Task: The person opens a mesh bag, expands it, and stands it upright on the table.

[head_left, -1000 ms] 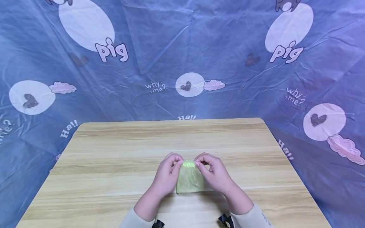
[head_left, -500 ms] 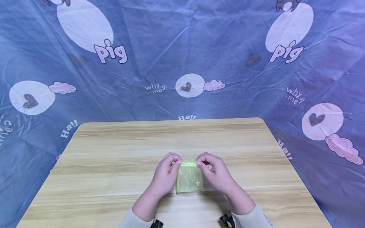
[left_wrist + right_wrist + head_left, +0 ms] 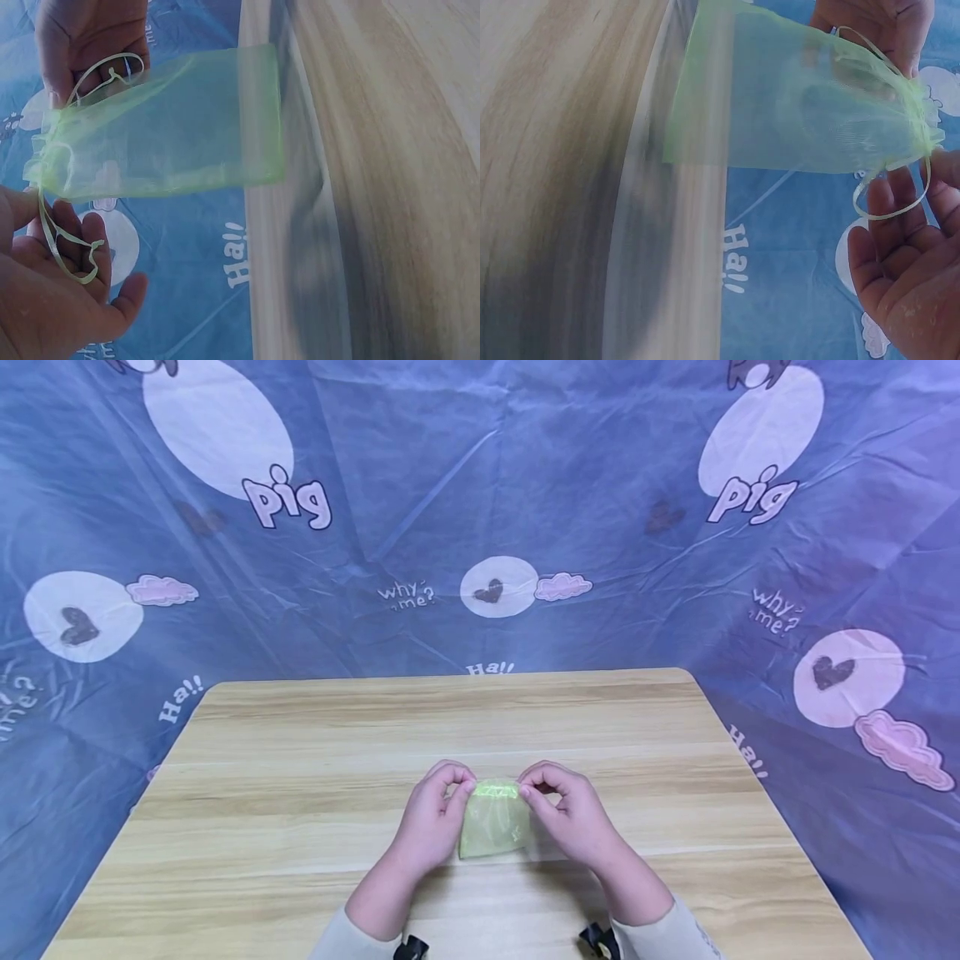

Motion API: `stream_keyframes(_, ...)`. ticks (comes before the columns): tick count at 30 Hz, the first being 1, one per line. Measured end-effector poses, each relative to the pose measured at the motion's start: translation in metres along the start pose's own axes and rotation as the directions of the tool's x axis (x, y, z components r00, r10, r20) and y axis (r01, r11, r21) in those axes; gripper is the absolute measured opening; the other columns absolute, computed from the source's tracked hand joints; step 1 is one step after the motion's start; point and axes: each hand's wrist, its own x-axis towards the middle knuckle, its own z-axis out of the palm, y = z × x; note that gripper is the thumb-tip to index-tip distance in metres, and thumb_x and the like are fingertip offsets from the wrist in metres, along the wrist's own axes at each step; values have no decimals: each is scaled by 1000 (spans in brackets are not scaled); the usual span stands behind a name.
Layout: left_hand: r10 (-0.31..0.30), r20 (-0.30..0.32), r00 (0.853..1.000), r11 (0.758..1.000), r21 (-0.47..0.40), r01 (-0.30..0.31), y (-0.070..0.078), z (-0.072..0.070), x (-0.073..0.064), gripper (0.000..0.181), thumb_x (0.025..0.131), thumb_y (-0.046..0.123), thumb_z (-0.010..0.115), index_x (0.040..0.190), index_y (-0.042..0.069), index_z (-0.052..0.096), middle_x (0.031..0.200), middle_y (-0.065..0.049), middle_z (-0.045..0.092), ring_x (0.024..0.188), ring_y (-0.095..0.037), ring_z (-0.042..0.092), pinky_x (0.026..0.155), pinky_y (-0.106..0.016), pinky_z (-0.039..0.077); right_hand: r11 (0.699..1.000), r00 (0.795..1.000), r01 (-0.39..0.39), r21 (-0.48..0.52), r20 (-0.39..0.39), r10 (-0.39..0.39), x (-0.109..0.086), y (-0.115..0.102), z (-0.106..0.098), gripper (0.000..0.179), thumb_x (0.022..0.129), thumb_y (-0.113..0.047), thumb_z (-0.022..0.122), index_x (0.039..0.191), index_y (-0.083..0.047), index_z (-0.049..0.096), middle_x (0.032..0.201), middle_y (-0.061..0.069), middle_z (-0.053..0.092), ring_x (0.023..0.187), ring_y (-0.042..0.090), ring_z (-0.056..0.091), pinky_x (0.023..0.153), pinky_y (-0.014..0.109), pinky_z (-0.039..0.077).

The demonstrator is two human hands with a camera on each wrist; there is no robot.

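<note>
A sheer light-green organza drawstring pouch (image 3: 493, 823) hangs between my two hands in the head view, its gathered neck uppermost. My left hand (image 3: 433, 814) pinches one side of the neck between thumb and fingertip, and my right hand (image 3: 572, 814) pinches the other side the same way. Thin ribbon loops, the drawstring (image 3: 54, 244), dangle from both sides of the neck by the fingers in the left wrist view. The right wrist view shows the pouch (image 3: 795, 105) held out fairly flat. Through the see-through fabric I make out no contents.
A wood-grain table (image 3: 300, 735) lies under the hands. Behind it and at both sides hangs a blue printed cloth (image 3: 420, 510). Black straps (image 3: 411, 948) show at the sleeves.
Both hands have drifted slightly apart, so the pouch's neck is stretched wider. Its lower edge has lifted and now slants. Both hands keep their pinch.
</note>
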Motion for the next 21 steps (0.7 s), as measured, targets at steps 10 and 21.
stream_keyframes(10,2,20,1000,1000,13,-2,1,-1,1,11,105,3,60,97,6,67,112,-9,67,112,-29,63,85,-31,59,963,962,262,-60,92,-256,3,-2,-1,33,87,-3,83,115,-13,70,116,1,69,109,22,65,95,41,55)
stream_keyframes(21,5,45,999,999,37,-7,0,2,0,10,105,5,61,97,7,66,113,-10,67,116,-30,62,89,-41,59,933,948,293,-210,187,-256,0,-4,2,27,85,-9,87,106,-16,72,112,-4,68,106,18,66,93,43,58)
